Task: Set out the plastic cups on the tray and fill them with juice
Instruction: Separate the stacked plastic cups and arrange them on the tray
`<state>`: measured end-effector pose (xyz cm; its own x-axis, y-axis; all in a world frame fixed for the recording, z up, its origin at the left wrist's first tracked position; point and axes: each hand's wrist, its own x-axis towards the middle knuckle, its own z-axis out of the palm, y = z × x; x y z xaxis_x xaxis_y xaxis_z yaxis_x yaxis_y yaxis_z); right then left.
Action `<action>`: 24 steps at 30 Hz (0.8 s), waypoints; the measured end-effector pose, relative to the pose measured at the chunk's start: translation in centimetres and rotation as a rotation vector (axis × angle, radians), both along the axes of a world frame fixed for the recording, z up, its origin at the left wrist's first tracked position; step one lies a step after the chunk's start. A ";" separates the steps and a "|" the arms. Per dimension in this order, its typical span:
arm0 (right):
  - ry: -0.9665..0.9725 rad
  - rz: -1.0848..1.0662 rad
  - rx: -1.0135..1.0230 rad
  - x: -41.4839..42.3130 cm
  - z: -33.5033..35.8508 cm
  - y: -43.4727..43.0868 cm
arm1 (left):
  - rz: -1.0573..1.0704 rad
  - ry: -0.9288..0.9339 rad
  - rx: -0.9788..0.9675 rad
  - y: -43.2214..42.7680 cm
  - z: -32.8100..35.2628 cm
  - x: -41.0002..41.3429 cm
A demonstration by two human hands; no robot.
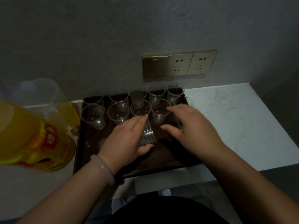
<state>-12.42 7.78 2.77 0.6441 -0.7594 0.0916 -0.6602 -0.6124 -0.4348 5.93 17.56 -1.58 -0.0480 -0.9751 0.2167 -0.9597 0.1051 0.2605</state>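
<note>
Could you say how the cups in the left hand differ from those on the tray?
The stack of cups in the left hand is nested and tilted; the tray cups stand singly, upright. The stack is gripped; tray cups rest on the tray. Both are clear, empty.

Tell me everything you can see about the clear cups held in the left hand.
The cup stack looks like several thin, clear plastic cups nested together, with their ribbed rims bunched at the near end. It is empty and tilted, almost on its side, above the bare front part of the dark tray. The left hand grips it, with fingers along the top and the thumb under the rims.
</note>
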 end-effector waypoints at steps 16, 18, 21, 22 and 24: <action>-0.240 0.022 0.777 2.4 -1.4 0.8 | -0.050 0.113 -0.049 1.0 0.6 0.3; -0.252 -0.005 0.772 2.4 -1.4 0.8 | -0.057 0.121 -0.051 1.0 0.7 0.3; -0.288 -0.036 0.786 2.3 -1.4 0.9 | -0.067 0.105 -0.062 0.8 0.8 0.2; -0.305 -0.049 0.797 2.2 -1.4 1.0 | -0.066 0.102 -0.060 0.8 0.9 0.2; -0.336 -0.072 0.814 2.1 -1.4 1.0 | -0.069 0.105 -0.061 0.7 0.9 0.2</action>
